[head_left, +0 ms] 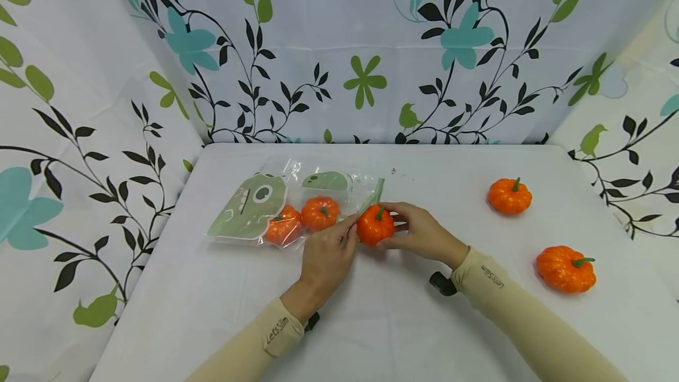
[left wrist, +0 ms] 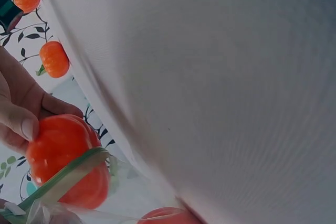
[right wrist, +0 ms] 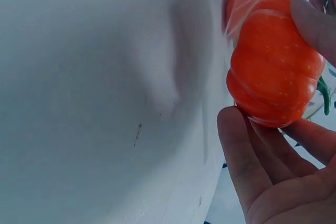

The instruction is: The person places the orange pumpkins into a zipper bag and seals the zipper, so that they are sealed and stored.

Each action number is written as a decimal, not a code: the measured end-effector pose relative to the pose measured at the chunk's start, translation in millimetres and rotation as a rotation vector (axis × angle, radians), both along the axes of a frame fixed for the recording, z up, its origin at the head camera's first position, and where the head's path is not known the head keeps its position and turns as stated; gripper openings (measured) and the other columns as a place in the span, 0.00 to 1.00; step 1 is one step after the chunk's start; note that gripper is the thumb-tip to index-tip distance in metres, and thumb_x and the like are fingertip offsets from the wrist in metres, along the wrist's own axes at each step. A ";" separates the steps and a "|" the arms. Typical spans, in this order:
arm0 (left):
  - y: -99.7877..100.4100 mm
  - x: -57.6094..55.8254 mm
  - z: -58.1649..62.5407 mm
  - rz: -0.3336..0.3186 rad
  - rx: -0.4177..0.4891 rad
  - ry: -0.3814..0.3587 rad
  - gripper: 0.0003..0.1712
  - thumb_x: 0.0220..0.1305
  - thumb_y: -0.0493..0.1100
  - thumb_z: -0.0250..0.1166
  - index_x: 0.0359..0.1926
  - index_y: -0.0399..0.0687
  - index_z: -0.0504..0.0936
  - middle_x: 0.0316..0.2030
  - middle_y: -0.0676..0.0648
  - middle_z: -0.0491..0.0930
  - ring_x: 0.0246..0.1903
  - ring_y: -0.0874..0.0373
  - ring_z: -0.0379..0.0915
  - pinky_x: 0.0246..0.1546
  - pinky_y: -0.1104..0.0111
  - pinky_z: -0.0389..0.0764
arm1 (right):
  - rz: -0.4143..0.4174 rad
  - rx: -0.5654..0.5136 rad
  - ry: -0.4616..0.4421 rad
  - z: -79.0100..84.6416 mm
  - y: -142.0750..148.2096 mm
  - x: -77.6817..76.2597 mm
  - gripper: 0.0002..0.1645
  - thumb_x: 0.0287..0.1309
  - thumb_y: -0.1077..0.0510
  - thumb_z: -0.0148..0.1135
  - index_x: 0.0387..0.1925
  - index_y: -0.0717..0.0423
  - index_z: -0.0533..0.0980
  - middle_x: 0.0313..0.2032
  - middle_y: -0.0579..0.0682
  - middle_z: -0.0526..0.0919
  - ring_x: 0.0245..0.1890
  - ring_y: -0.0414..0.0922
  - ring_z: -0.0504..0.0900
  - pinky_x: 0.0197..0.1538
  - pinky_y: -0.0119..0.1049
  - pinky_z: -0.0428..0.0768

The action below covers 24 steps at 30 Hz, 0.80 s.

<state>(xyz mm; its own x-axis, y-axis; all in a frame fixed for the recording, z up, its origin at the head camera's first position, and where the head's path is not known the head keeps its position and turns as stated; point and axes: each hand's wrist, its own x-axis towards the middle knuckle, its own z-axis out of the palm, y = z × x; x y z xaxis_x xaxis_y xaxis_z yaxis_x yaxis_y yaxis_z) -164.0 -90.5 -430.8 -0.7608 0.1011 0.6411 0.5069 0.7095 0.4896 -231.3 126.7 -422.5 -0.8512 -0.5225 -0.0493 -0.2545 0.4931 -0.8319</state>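
A small orange toy pumpkin point(head_left: 375, 226) with a green stem is gripped between the thumb and fingers of my right hand point(head_left: 419, 231), right at the mouth of a clear zip bag point(head_left: 249, 205). My left hand point(head_left: 329, 258) pinches the edge of that bag, whose green zip strip point(left wrist: 68, 174) crosses in front of the pumpkin in the left wrist view. Two more pumpkins, one at the bag's left point(head_left: 283, 226) and one near its middle point(head_left: 320, 213), lie inside. The bag carries a green cartoon face with an eye and teeth.
On the right of the white table point(head_left: 424, 329) lie two loose pumpkins, one farther back point(head_left: 510, 196) and one nearer point(head_left: 566, 269). A leaf-patterned curtain point(head_left: 329, 46) hangs behind the table and along its sides.
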 end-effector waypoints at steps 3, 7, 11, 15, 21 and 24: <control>0.3 0.5 -0.3 -0.004 -0.007 0.006 0.14 0.63 0.33 0.68 0.50 0.34 0.87 0.35 0.41 0.88 0.26 0.54 0.85 0.27 0.67 0.84 | 0.000 -0.008 -0.011 -2.3 -6.6 -1.9 0.50 0.48 0.51 0.81 0.70 0.58 0.69 0.65 0.53 0.74 0.57 0.53 0.80 0.58 0.46 0.80; 1.3 1.0 -1.3 -0.002 -0.015 0.028 0.14 0.63 0.34 0.68 0.49 0.35 0.87 0.34 0.42 0.88 0.26 0.53 0.85 0.25 0.65 0.84 | 0.030 -0.023 0.000 -5.5 -16.8 -4.6 0.47 0.50 0.51 0.80 0.69 0.58 0.70 0.64 0.53 0.75 0.58 0.53 0.80 0.58 0.45 0.80; 2.4 0.9 -1.8 -0.009 -0.007 0.046 0.14 0.63 0.34 0.68 0.49 0.35 0.87 0.35 0.42 0.88 0.27 0.53 0.86 0.26 0.65 0.85 | 0.065 -0.033 0.038 -6.9 -25.6 -5.9 0.39 0.51 0.54 0.80 0.63 0.57 0.75 0.58 0.50 0.79 0.56 0.52 0.80 0.58 0.45 0.80; 2.4 0.5 -2.7 -0.006 -0.011 0.061 0.14 0.62 0.33 0.68 0.49 0.35 0.88 0.36 0.42 0.89 0.28 0.53 0.86 0.27 0.64 0.85 | 0.075 -0.030 0.065 -6.7 -32.0 -6.1 0.33 0.51 0.59 0.79 0.59 0.57 0.77 0.55 0.49 0.80 0.55 0.50 0.81 0.57 0.45 0.81; 2.0 0.9 -3.1 -0.002 -0.020 0.083 0.14 0.61 0.33 0.68 0.48 0.36 0.88 0.34 0.43 0.89 0.26 0.54 0.86 0.25 0.65 0.84 | 0.070 -0.010 0.089 -5.9 -40.6 -7.7 0.33 0.52 0.60 0.78 0.60 0.57 0.77 0.56 0.49 0.80 0.55 0.48 0.80 0.56 0.41 0.81; 2.0 1.3 -3.7 -0.006 -0.024 0.095 0.14 0.60 0.32 0.68 0.48 0.36 0.88 0.33 0.43 0.88 0.25 0.54 0.85 0.23 0.65 0.83 | 0.065 -0.006 0.105 -6.4 -45.3 -9.1 0.35 0.53 0.59 0.78 0.63 0.54 0.75 0.58 0.48 0.80 0.55 0.46 0.80 0.55 0.39 0.81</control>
